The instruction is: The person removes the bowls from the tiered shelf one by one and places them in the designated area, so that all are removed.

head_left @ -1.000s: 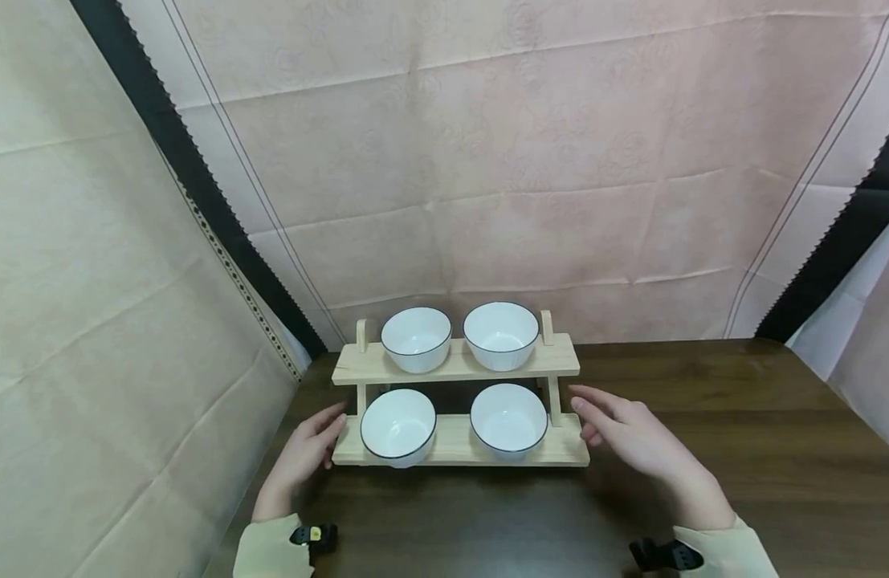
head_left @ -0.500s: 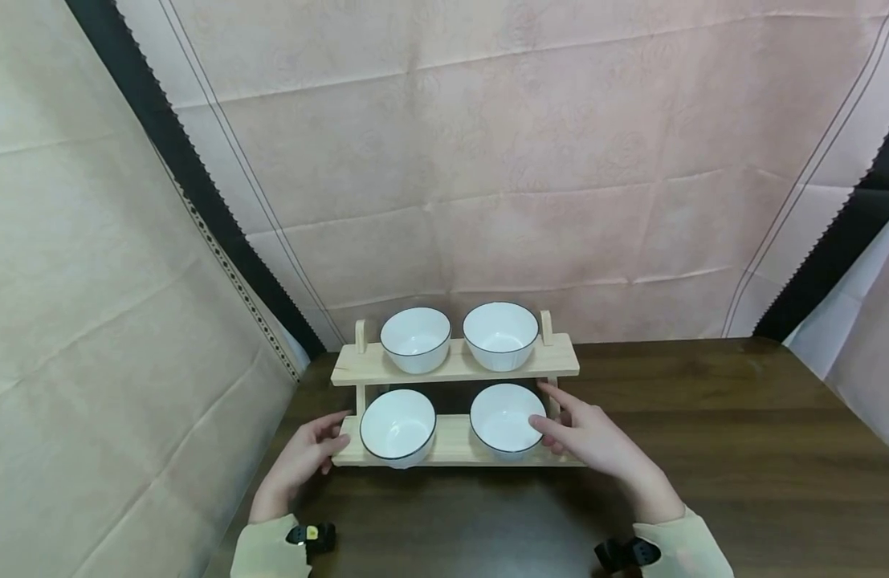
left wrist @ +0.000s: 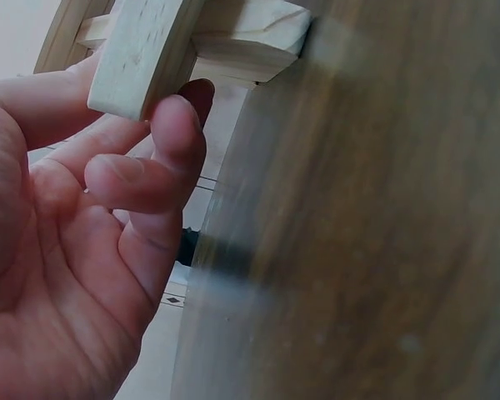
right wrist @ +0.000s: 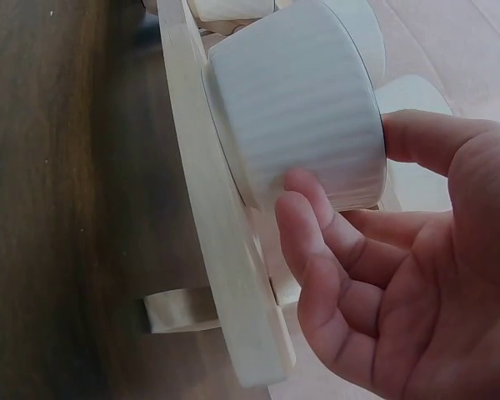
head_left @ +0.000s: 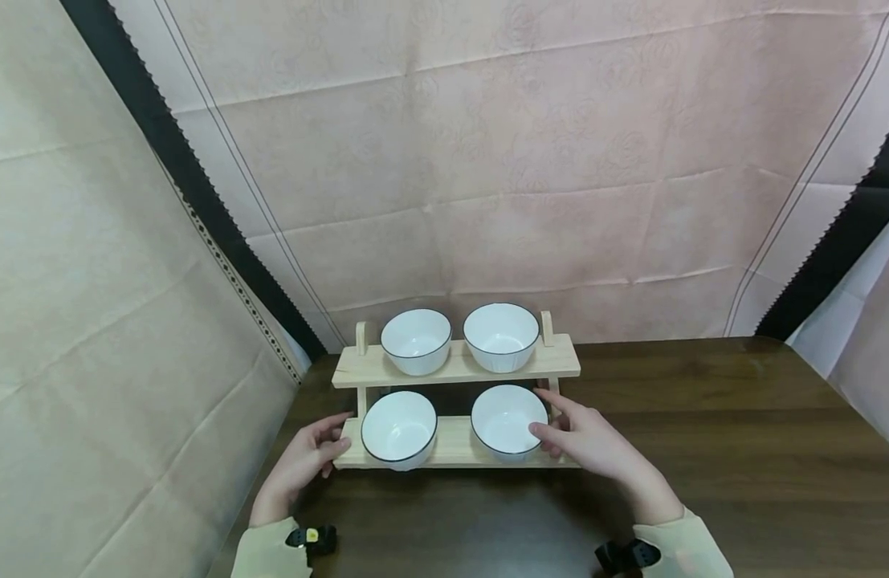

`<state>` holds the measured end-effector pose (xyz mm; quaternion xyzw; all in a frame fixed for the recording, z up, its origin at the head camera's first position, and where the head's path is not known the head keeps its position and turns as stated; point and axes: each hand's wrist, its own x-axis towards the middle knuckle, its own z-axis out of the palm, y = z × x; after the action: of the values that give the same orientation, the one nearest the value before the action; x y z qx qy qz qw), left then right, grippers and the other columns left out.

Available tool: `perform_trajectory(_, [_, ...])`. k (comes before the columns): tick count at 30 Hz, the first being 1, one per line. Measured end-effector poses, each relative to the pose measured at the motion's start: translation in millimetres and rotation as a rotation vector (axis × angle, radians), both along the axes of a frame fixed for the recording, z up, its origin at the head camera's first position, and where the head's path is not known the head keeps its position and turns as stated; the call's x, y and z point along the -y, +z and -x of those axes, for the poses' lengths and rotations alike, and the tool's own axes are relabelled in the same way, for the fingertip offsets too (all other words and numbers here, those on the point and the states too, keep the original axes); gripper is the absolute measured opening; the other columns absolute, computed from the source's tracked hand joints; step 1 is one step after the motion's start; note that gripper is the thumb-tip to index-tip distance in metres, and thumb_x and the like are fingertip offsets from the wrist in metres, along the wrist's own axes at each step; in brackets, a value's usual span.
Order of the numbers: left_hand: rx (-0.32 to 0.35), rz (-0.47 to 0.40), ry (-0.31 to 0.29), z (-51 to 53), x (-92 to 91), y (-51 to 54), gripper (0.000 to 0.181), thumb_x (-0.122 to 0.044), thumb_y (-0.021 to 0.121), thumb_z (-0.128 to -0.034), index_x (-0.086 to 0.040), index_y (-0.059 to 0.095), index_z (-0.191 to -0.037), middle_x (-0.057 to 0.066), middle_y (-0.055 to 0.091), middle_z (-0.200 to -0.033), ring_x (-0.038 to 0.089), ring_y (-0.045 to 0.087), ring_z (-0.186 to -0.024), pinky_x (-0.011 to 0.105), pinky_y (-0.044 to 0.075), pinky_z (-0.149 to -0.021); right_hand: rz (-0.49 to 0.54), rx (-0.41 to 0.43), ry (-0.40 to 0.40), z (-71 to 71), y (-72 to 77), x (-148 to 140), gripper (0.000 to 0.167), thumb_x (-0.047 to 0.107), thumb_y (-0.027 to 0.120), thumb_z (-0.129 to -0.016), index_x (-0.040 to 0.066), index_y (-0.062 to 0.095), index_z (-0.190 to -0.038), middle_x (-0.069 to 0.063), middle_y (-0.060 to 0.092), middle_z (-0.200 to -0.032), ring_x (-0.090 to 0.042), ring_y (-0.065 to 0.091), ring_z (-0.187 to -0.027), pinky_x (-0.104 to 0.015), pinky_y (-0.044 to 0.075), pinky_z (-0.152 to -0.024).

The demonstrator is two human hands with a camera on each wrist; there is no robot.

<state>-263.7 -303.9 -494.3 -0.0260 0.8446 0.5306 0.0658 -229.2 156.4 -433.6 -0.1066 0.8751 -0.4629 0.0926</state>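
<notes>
My right hand [head_left: 585, 440] pinches the rim of the lower right white bowl [head_left: 503, 421], thumb over the inside and fingers along the outer wall. In the right wrist view, the ribbed side of that bowl [right wrist: 304, 108] sits on the board. My left hand [head_left: 303, 459] holds the left end of the lower shelf of a two-tier wooden rack [head_left: 454, 441]. Seen from the left wrist, the board's end [left wrist: 137, 67] lies between the thumb and curled fingers. A second white bowl [head_left: 398, 427] stands on the lower shelf, close to my left hand.
Two more dark-rimmed white bowls, one on the left [head_left: 416, 341] and one on the right [head_left: 500, 335], stand on the upper shelf [head_left: 357, 368]. The rack stands on a dark wooden table [head_left: 704, 417]. Behind it hangs a pale cloth [head_left: 545, 177]; another cloth [head_left: 119, 321] slopes along the left.
My right hand has moved left from beside the rack to the lower right bowl and taken its rim. My left thumb has closed onto the shelf end. The bowls stay in place.
</notes>
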Motion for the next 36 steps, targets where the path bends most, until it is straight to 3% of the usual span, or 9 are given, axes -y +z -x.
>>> perform_trajectory(21, [-0.025, 0.008, -0.003, 0.5, -0.1, -2.0, 0.053, -0.028, 0.071, -0.0818, -0.022, 0.052, -0.131, 0.011, 0.062, -0.101, 0.026, 0.056, -0.062, 0.036, 0.05, -0.051, 0.045, 0.014, 0.043, -0.6, 1.6, -1.6, 0.065, 0.039, 0.061, -0.088, 0.012, 0.036, -0.142, -0.004, 0.068, -0.077, -0.018, 0.064, -0.07, -0.032, 0.048, -0.07])
perform_trajectory(30, [-0.003, -0.004, -0.009, 0.2, -0.4, -1.7, 0.054, -0.029, 0.072, -0.0815, -0.023, 0.052, -0.132, 0.011, 0.061, -0.101, 0.025, 0.055, -0.06, 0.035, 0.049, -0.051, 0.066, 0.039, 0.036, -1.4, 0.4, -3.0, 0.063, 0.036, 0.061, -0.089, 0.012, 0.035, -0.142, -0.005, 0.068, -0.078, -0.019, 0.065, -0.069, -0.032, 0.051, -0.07])
perform_trajectory(36, [-0.003, -0.033, -0.066, -2.0, 4.6, -1.4, 0.056, -0.028, 0.069, -0.084, -0.022, 0.047, -0.135, 0.012, 0.06, -0.107, 0.024, 0.056, -0.063, 0.034, 0.049, -0.051, 0.066, 0.038, 0.041, -0.8, 0.3, -3.6, 0.062, 0.034, 0.061, -0.09, 0.014, 0.035, -0.143, -0.005, 0.068, -0.076, -0.02, 0.066, -0.067, -0.031, 0.051, -0.07])
